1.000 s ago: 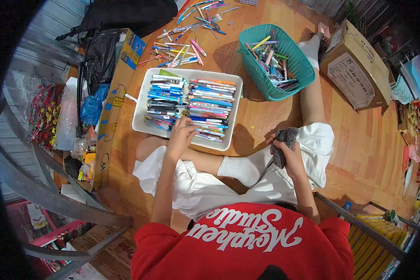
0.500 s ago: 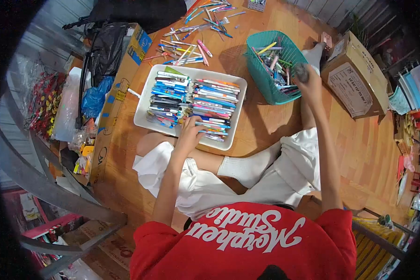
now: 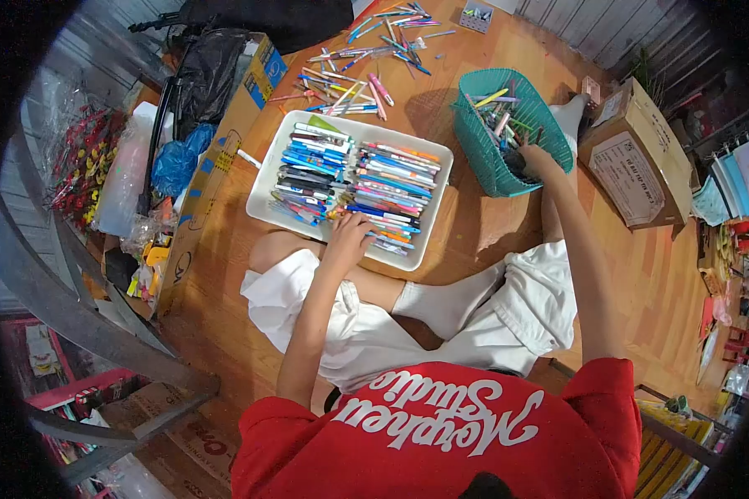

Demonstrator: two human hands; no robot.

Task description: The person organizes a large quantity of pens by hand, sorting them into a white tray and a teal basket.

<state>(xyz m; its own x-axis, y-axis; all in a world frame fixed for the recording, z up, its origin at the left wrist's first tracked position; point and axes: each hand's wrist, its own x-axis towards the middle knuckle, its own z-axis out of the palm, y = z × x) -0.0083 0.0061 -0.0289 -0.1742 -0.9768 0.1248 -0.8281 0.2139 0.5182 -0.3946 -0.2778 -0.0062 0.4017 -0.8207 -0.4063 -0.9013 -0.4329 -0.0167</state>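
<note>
My left hand (image 3: 349, 238) lies over the near edge of the white tray (image 3: 258, 185), its fingers apart and bent down onto the pens (image 3: 383, 223). Two side-by-side columns of pens fill the tray, mostly blue, black, white and pink. My right hand (image 3: 541, 163) reaches into the near end of the teal basket (image 3: 474, 158), closed around a dark grey thing (image 3: 514, 161) whose kind I cannot make out. Jumbled pens and markers (image 3: 501, 123) lie in the basket, with a yellow one (image 3: 493, 97) on top. My right fingertips are partly hidden.
Loose pens (image 3: 366, 62) are scattered on the wooden floor beyond the tray. A small grey box (image 3: 476, 16) stands farther back. At right is a cardboard box (image 3: 637, 158); at left, a long carton (image 3: 204, 187) and a curved metal frame (image 3: 100, 324).
My right hand has lowered the dark thing from above the basket's rim into the basket. My left hand stays at the tray, its fingers slightly more bent. The whole view has shifted slightly.
</note>
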